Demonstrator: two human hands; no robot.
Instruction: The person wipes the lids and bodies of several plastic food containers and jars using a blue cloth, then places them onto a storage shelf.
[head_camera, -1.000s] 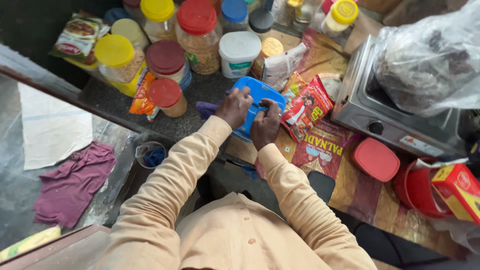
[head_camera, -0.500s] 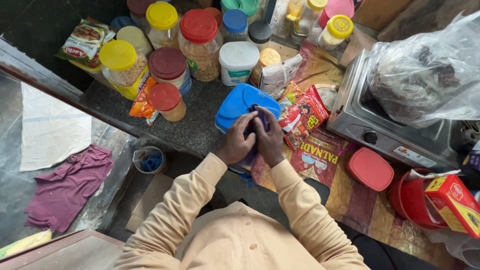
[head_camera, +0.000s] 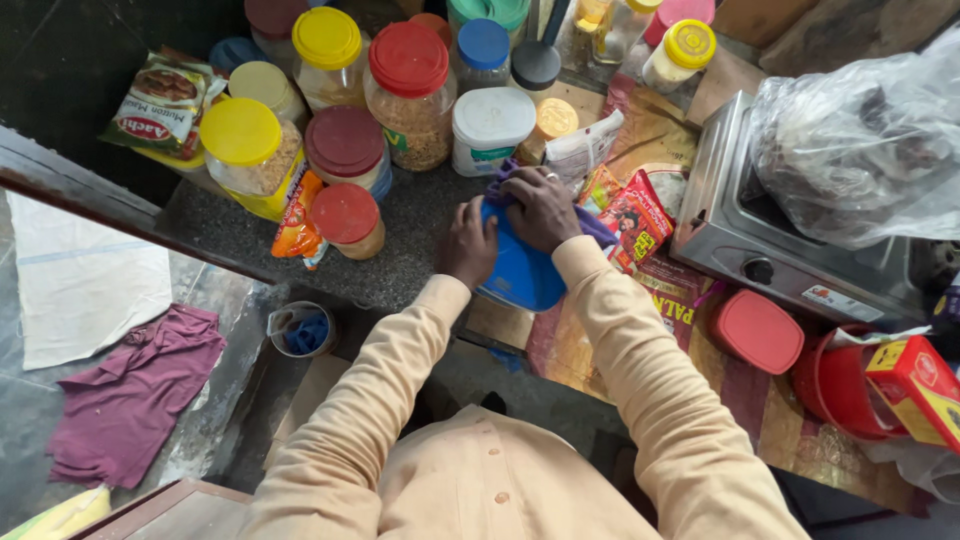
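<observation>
- Head view: a blue plastic lid (head_camera: 520, 270) is seen lying flat at the front edge of the dark stone desk (head_camera: 410, 250), partly over the patterned paper to its right.
- The left hand (head_camera: 470, 243) is laid on the lid's left edge, its fingers curled down over the rim and gripping it.
- The right hand (head_camera: 540, 205) is pressed on the lid's upper part, with a purple cloth (head_camera: 598, 228) bunched under its fingers and clenched there; a ring is worn on one finger.
- Just behind the hands a white tub (head_camera: 490, 130) is stood, with a red-lidded jar (head_camera: 410, 95) beside it and a yellow-lidded jar (head_camera: 250, 155) further left.
- A red snack packet (head_camera: 632, 222) is found touching the cloth's right side.
- A steel stove (head_camera: 790, 250) is placed well to the right, under a clear plastic bag (head_camera: 860, 150).
</observation>
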